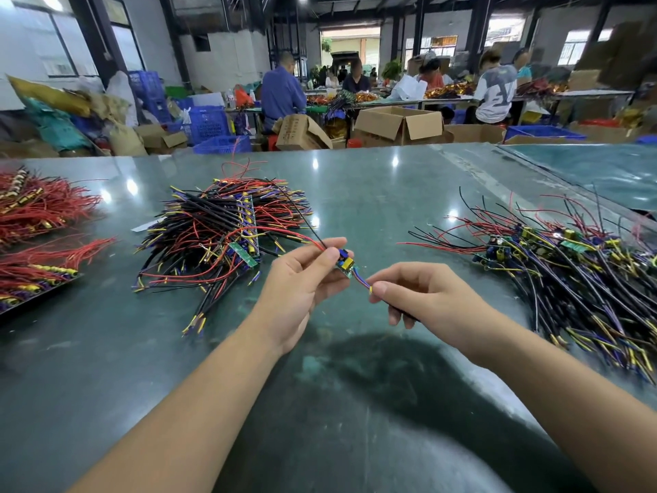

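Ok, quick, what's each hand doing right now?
Left hand: closed, pinching the small circuit board at its fingertips.
Right hand: closed, pinching the board's blue and yellow wires.

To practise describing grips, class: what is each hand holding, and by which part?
The left hand pinches a small circuit board by its upper end; the right hand pinches its blue and yellow wires near their tips.

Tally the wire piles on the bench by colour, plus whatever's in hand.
Mostly red piles: 2
Mixed-colour piles: 2
Wired board, gripped by left hand, its wires pinched by right hand: 1
Total: 5
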### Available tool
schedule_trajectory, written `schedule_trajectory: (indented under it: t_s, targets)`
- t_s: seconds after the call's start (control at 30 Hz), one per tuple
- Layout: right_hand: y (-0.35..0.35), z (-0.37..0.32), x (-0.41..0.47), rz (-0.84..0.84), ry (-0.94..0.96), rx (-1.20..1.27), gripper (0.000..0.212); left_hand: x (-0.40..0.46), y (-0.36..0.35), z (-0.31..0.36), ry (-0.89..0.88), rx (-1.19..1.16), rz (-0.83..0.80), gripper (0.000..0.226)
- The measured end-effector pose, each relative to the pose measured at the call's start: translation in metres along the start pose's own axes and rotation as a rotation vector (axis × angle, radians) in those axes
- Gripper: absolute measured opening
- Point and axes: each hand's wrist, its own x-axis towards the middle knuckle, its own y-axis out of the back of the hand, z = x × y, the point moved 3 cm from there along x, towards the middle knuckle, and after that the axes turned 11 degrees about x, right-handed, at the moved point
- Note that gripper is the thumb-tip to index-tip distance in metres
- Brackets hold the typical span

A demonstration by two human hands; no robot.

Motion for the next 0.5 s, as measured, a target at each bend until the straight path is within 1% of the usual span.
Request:
schedule_trajectory:
  t_s: [0.07,0.17,0.3,0.4,0.5]
  targets:
    - [0.0017,0.0027,0.0016,0.043,0.038,-0.041,0.011,-0.0003,-0.0005,-0.0003,0.000,0.009,-0.018,0.018]
    - [0.0050,0.0047,0.0025,0.117,0.066,-0.074,0.015,-0.0007,-0.0013,-0.0009,0.004,0.030,-0.036,0.018]
    - [0.0060,0.0075,0.0031,0.165,0.023,-0.078,0.021,-0.0016,-0.0031,-0.0006,-0.016,0.074,-0.065,0.019]
    - [0.0036,0.0105,0.0038,0.163,0.001,-0.110,0.027,-0.0012,-0.0036,-0.0005,-0.003,-0.016,-0.069,0.019]
    - [0.0007,0.0087,0.0032,0.169,0.050,-0.130,0.029,-0.0016,-0.0055,0.0005,0.014,-0.130,-0.082,0.017]
